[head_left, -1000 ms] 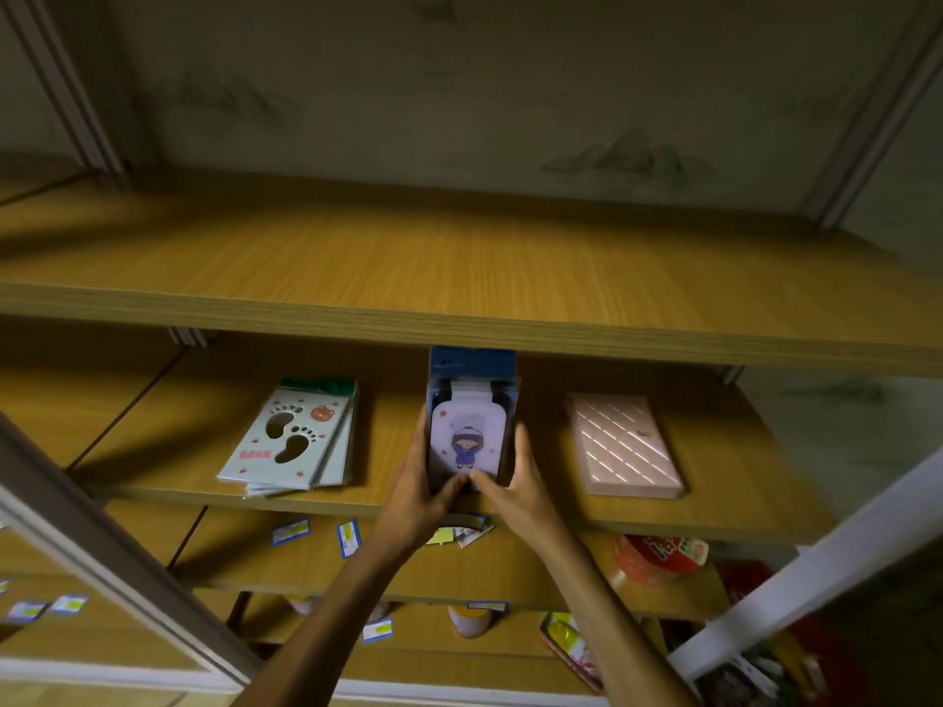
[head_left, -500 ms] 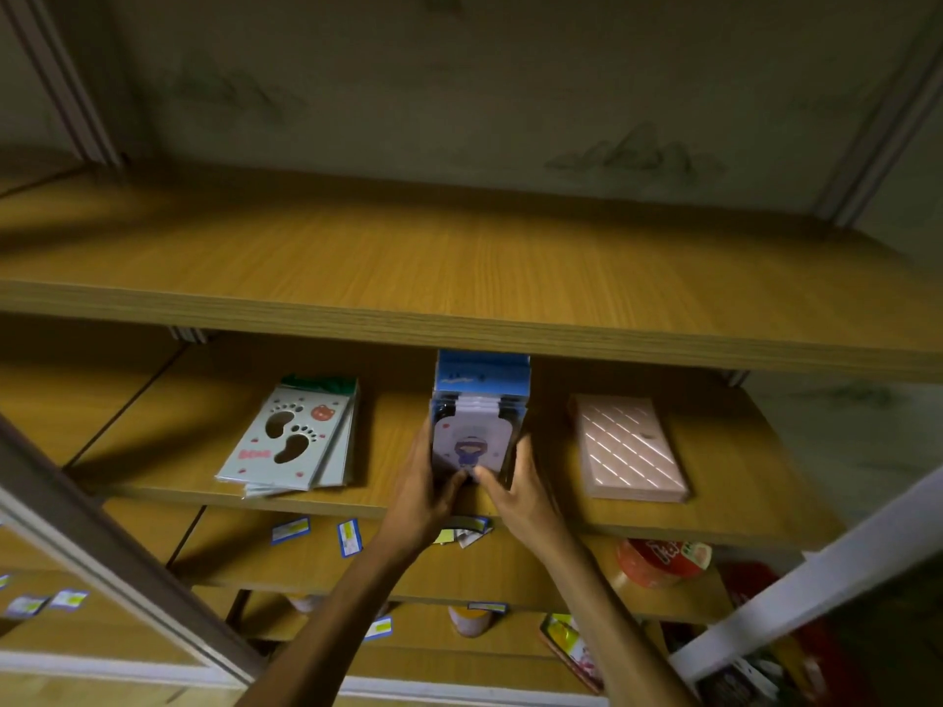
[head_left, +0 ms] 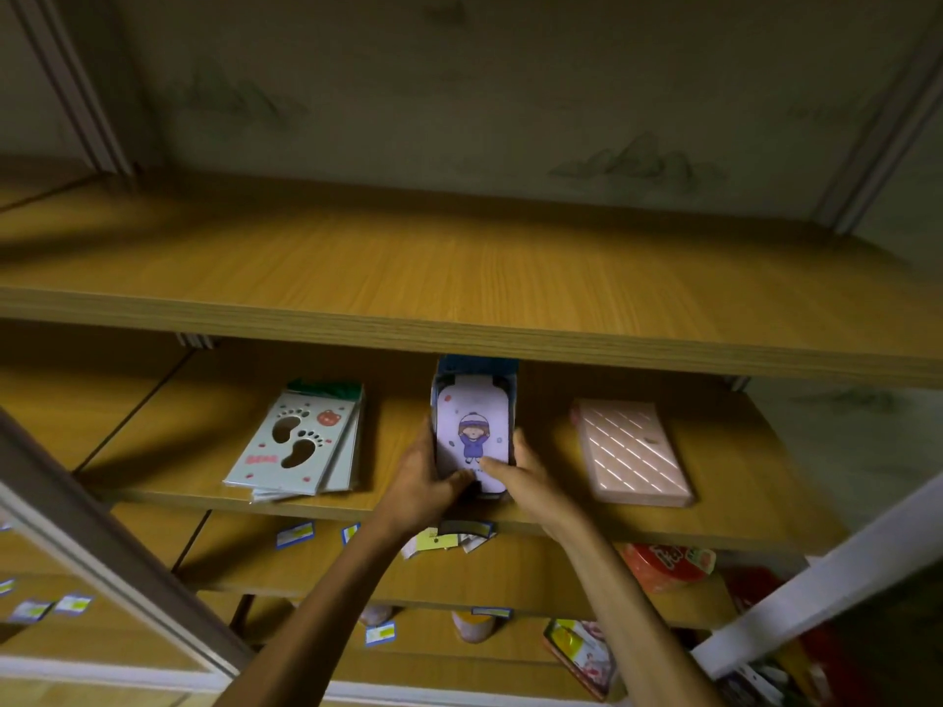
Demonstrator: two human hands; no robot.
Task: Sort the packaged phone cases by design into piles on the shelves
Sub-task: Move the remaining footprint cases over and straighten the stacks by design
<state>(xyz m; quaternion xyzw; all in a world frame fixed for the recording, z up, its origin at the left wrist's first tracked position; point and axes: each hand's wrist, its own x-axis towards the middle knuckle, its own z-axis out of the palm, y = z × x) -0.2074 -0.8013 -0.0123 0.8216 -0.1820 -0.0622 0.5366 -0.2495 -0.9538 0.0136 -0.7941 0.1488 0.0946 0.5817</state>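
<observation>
While both hands press in on the cartoon-girl stack [head_left: 473, 431], the left hand [head_left: 421, 484] cups its left edge and the right hand [head_left: 520, 477] its right, fingers curled closed against the near corners. It sits mid-shelf [head_left: 536, 512], between the footprint pile [head_left: 296, 441] on the left and the pink quilted pile [head_left: 633, 451] on the right, both well apart. These light, stiff, glossy packs probably slide easily; gripping the long edges seems safest. Overhead, the upper shelf [head_left: 459, 324] limits lifting room.
</observation>
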